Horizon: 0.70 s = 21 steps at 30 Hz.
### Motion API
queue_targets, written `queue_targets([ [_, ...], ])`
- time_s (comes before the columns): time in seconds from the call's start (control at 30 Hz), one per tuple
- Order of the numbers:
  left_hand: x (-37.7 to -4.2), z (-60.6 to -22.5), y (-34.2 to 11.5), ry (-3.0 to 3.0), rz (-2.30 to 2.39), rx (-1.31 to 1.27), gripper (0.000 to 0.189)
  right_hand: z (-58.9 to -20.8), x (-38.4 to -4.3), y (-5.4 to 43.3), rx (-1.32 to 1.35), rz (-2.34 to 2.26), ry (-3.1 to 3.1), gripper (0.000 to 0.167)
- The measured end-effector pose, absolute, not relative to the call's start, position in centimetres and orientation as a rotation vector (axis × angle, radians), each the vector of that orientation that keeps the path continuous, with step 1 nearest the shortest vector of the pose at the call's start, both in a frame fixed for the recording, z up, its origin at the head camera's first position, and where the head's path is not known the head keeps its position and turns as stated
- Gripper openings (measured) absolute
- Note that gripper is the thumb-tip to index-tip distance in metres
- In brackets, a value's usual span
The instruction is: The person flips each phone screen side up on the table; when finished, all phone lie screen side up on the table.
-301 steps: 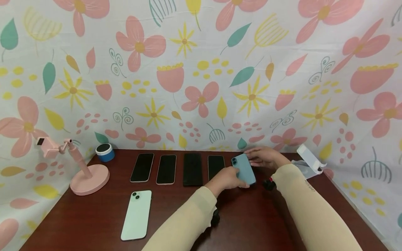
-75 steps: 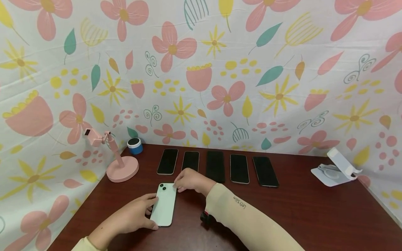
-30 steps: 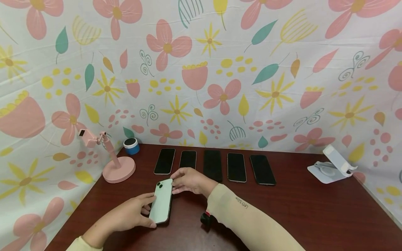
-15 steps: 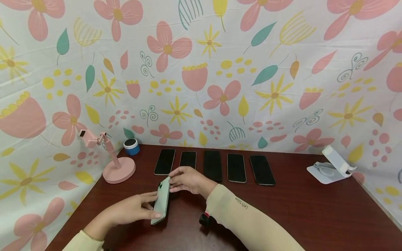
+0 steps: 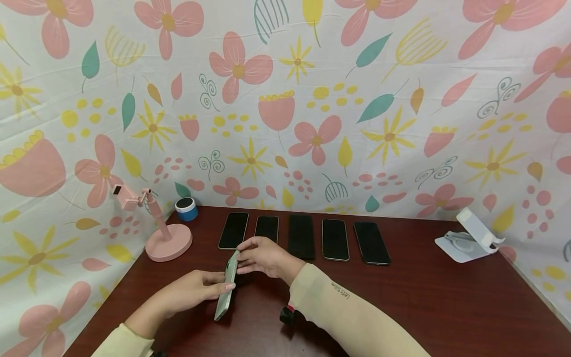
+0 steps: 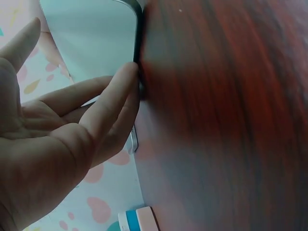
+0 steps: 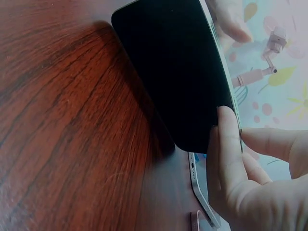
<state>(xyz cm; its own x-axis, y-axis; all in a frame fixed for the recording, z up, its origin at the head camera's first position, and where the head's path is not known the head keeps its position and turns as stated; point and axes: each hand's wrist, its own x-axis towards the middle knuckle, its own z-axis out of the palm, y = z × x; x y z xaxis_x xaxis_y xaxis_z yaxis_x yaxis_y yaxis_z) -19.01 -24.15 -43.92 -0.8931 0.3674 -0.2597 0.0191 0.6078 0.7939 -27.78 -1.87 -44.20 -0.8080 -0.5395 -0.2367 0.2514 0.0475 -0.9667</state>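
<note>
A pale green smartphone (image 5: 225, 297) stands tilted steeply on a long edge above the table, its back facing left. My left hand (image 5: 189, 293) grips its sides, thumb over the upper edge. In the left wrist view, fingertips (image 6: 127, 72) press by the lower edge of its back. My right hand (image 5: 265, 259) pinches the far end. The right wrist view shows the black screen (image 7: 173, 72), with fingers (image 7: 228, 139) laid on it and the thumb at the rim. Beyond, black-faced phones lie in a row, including one dark phone (image 5: 301, 237) in the middle.
At the back left stand a pink phone stand (image 5: 168, 243) and a small blue-and-white jar (image 5: 186, 210). A white folding stand (image 5: 464, 243) is at the right. The rightmost phone (image 5: 372, 243) ends the row. A floral cloth (image 5: 312, 74) hangs behind the table (image 5: 424, 307).
The blue phone held earlier now lies screen up at the row's right end. Both hands have raised the pale green phone from flat to steeply tilted, its right edge coming up.
</note>
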Motion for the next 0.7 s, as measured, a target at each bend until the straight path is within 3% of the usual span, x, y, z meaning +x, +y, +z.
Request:
queue_targets([
  [0.7, -18.5, -42.7, -23.9, 2.211, 1.539, 0.273, 0.077, -44.1, -27.5, -2.1, -0.310, -1.826, 1.735, 0.039],
])
